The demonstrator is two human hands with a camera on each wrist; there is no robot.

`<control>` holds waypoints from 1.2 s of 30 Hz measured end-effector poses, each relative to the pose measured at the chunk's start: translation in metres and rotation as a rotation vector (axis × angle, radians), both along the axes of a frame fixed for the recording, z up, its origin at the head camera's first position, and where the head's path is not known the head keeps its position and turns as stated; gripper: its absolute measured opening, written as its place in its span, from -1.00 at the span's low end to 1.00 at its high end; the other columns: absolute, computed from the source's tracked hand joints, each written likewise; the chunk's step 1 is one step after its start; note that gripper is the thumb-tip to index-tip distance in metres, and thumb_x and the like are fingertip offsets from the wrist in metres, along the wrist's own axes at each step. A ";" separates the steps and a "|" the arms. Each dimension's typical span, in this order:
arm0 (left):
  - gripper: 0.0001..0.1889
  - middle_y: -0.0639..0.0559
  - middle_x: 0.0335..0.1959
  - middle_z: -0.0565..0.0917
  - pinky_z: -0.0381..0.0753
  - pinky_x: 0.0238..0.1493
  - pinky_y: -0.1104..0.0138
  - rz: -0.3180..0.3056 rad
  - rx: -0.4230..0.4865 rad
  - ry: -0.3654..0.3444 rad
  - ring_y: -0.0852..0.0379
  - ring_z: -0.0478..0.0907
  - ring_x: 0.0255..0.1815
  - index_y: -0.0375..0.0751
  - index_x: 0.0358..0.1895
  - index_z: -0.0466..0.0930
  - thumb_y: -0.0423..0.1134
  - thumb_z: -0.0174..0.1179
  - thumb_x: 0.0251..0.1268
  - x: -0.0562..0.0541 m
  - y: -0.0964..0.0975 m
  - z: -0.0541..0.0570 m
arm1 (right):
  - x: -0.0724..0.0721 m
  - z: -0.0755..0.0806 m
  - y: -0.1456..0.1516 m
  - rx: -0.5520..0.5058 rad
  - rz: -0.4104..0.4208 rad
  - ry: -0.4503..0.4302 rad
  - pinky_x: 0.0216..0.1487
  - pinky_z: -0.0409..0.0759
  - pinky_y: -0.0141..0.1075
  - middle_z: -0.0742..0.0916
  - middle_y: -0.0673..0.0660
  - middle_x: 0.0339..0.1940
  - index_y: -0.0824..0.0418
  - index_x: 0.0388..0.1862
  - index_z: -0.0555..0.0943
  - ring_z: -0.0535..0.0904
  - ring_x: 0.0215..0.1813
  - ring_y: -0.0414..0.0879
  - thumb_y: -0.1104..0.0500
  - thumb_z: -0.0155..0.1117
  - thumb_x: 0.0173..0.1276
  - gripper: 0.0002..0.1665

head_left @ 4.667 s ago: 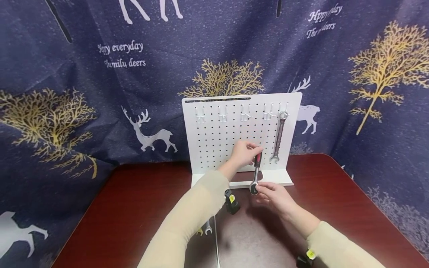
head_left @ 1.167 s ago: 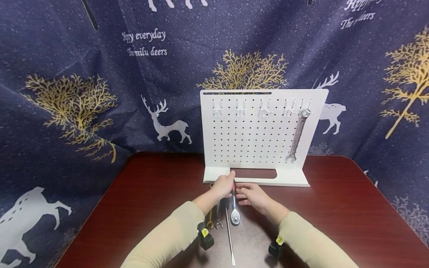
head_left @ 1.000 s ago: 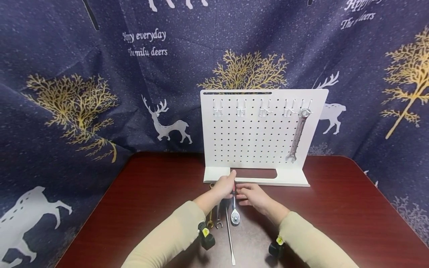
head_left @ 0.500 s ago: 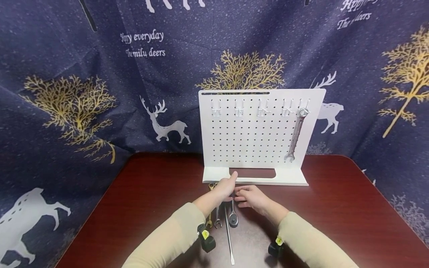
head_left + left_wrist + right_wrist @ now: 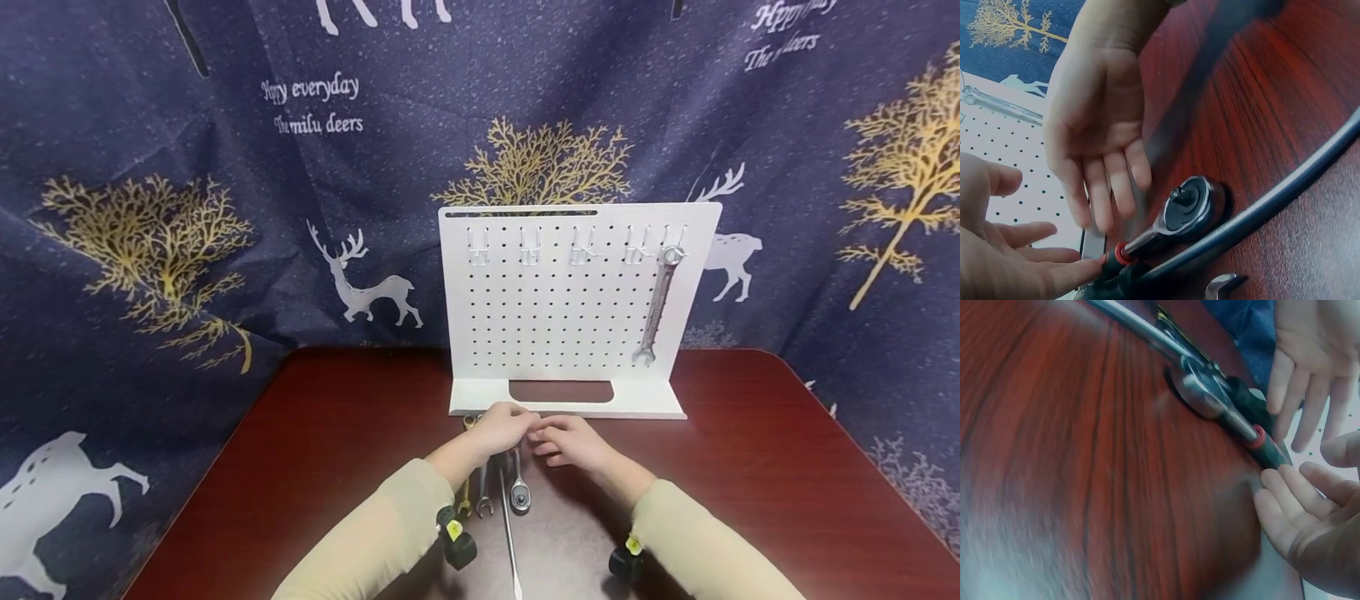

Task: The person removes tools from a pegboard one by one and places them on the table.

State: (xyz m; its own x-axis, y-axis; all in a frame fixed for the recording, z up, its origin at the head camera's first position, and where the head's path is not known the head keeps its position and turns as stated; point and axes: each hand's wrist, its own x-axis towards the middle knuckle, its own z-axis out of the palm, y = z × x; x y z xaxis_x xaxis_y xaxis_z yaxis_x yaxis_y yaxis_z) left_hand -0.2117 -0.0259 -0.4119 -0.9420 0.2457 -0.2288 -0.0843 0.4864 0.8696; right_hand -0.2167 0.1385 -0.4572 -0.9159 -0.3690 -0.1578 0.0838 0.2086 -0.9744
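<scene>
A ratchet wrench [image 5: 521, 497] with a red-ringed dark handle lies on the table beside a long screwdriver [image 5: 509, 533]. In the left wrist view the head of the ratchet [image 5: 1192, 209] shows its square drive facing up. My left hand [image 5: 502, 429] is over the handles with loosely extended fingers, one fingertip right at the red ring. My right hand [image 5: 572, 443] is just right of the handle, fingers relaxed and slightly bent, tips close to the handle end in the right wrist view. Both hands hide most of the handles in the head view.
A gold wrench [image 5: 464, 505] and a silver wrench [image 5: 484, 505] lie left of the screwdriver. Behind stands a white pegboard [image 5: 555, 317] with several wire hooks. A large combination wrench [image 5: 657, 308] hangs on its rightmost hook. The reddish table [image 5: 750, 467] extends to both sides.
Earlier both hands held the ratchet wrench up before the pegboard; it was then lowered beside the screwdriver. In the last half second it turned over and my left thumb came down.
</scene>
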 end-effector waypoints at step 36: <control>-0.65 -0.01 0.01 0.66 0.58 0.07 0.24 0.038 -0.045 0.481 0.07 0.56 0.07 -0.18 0.07 0.56 -0.09 0.03 0.35 -0.052 0.058 0.025 | -0.021 0.026 0.111 0.283 -0.423 0.335 -0.19 0.71 -0.19 0.67 0.40 -0.02 0.45 0.12 0.52 0.69 -0.14 -0.04 0.14 0.12 0.41 -0.56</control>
